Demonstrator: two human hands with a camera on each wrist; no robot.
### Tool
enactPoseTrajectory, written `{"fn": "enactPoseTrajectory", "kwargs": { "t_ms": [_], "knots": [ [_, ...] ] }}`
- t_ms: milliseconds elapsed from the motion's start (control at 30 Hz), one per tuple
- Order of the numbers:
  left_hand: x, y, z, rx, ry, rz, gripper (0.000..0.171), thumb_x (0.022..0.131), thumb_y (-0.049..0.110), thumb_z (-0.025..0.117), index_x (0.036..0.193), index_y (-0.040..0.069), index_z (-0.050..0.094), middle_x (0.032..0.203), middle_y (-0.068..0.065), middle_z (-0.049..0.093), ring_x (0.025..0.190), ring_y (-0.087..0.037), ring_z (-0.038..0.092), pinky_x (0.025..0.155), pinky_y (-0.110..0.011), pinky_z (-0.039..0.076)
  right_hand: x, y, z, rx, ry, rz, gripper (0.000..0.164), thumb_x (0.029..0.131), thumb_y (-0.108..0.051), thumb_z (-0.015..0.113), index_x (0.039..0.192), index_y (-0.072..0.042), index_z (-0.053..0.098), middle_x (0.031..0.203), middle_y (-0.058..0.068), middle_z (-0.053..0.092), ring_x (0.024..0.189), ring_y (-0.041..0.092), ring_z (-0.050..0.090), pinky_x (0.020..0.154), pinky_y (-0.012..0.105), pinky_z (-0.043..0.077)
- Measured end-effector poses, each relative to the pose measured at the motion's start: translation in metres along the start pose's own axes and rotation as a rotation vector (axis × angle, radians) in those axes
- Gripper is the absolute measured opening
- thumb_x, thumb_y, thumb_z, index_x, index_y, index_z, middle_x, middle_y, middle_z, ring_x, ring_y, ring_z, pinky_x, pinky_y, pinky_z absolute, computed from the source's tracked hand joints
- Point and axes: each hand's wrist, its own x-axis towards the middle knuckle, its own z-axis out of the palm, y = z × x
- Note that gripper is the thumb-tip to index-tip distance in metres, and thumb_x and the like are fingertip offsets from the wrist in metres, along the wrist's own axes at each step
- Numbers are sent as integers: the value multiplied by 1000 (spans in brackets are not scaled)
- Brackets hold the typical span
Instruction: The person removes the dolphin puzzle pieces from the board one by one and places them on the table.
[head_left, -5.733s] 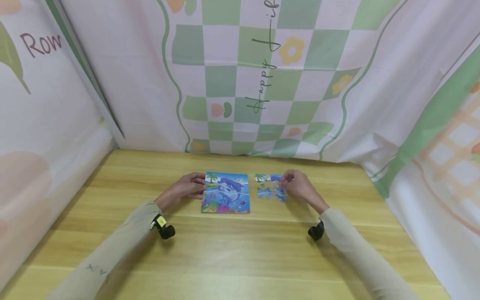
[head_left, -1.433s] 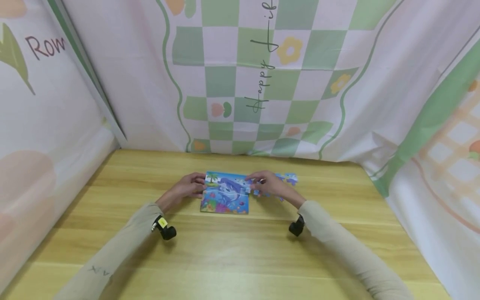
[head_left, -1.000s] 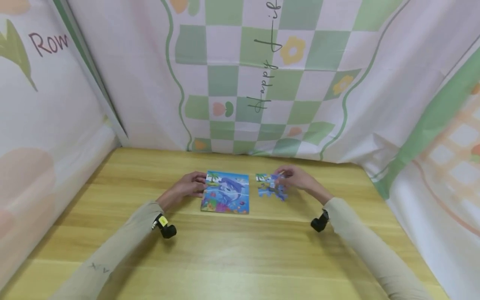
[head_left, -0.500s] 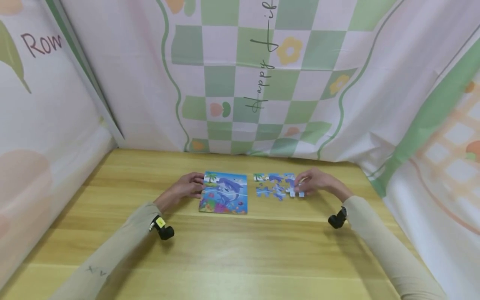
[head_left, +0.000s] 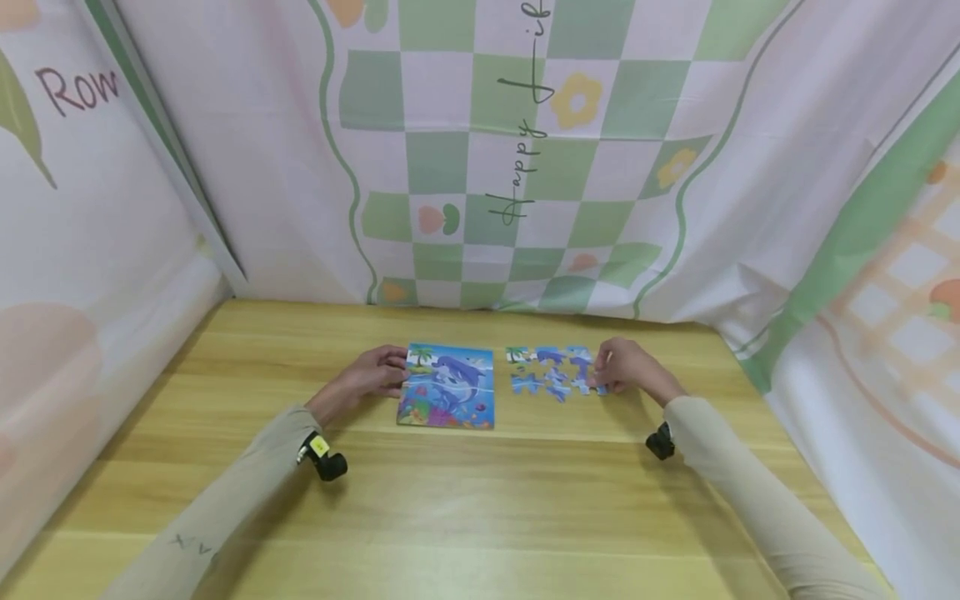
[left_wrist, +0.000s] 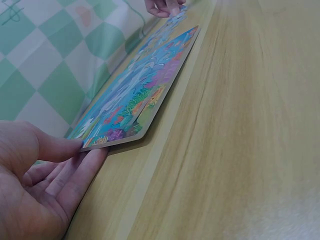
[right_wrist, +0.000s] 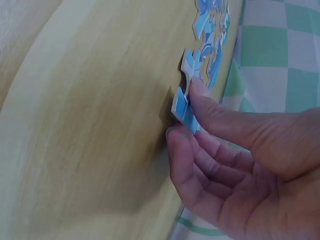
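Note:
On the table lies a flat board (head_left: 447,387) with a dolphin picture, square and bright blue. My left hand (head_left: 363,382) holds its left edge; in the left wrist view the thumb is on top and the fingers are underneath, and that near edge looks slightly raised. Loose jigsaw pieces (head_left: 555,356) with matching artwork lie in two rows right of the board. At their right end, my right hand (head_left: 632,367) pinches a light-blue jigsaw piece (right_wrist: 185,110) between thumb and index finger, close to the tabletop. Part of that piece is hidden by the thumb.
The wooden table (head_left: 450,517) stretches in front of the board. Behind it hangs a green-and-white checked curtain (head_left: 510,167), with printed cloth on both sides. A small black camera sits on each wrist.
Since the earliest frame my right hand has gone to the board's right edge and back out to the right. More pieces now lie on the right of the rows. The left hand stays put.

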Motion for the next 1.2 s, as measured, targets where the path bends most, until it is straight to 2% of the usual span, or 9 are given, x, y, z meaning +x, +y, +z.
{"fn": "enactPoseTrajectory", "kwargs": {
  "t_ms": [167,400,667,967,1067,1133,1200],
  "knots": [
    [-1,-2,-1,2,0,-5,56,103,4,61,155,-2,40,137,-20,52,107,-23,64,90,-32,67,-3,1,5,-65,34,-13,31,89,-16,85,95,5,62,84,13,68,72,21,64,64,33,63],
    [-1,-5,-2,1,3,0,56,103,6,62,154,-2,41,137,-19,52,108,-23,64,90,-32,67,-5,8,12,-201,115,-94,32,86,-27,87,86,-3,65,85,9,66,75,22,56,62,30,48],
    [-1,-5,-1,10,1,3,56,103,7,63,153,-3,42,136,-21,53,103,-22,65,88,-30,67,-2,11,12,-138,68,-126,27,90,-23,84,86,-3,65,81,6,64,73,18,55,63,28,49],
    [0,-3,1,2,7,-14,56,103,6,62,154,-3,41,139,-22,51,106,-24,65,89,-31,67,0,8,6,-57,-34,-65,20,96,-15,76,91,-1,63,85,8,64,76,20,61,65,29,56],
    [0,-2,1,-4,5,-13,56,103,6,62,154,-3,41,138,-21,51,106,-23,64,89,-31,67,-2,7,4,-72,-13,-61,13,97,-11,71,93,-1,64,88,10,65,78,22,62,65,30,57],
    [1,-2,2,-4,6,-3,56,102,6,63,153,-4,41,137,-20,52,105,-22,64,88,-30,67,-2,4,2,-88,28,-87,10,98,-9,67,93,-1,63,88,11,65,77,23,60,64,29,55],
    [2,-1,1,-10,15,-1,55,102,5,63,153,-3,42,135,-19,52,104,-21,64,87,-30,67,-2,-1,3,-92,91,-150,8,98,-7,66,92,-2,64,88,11,65,77,22,59,64,29,54]
  ]
}}
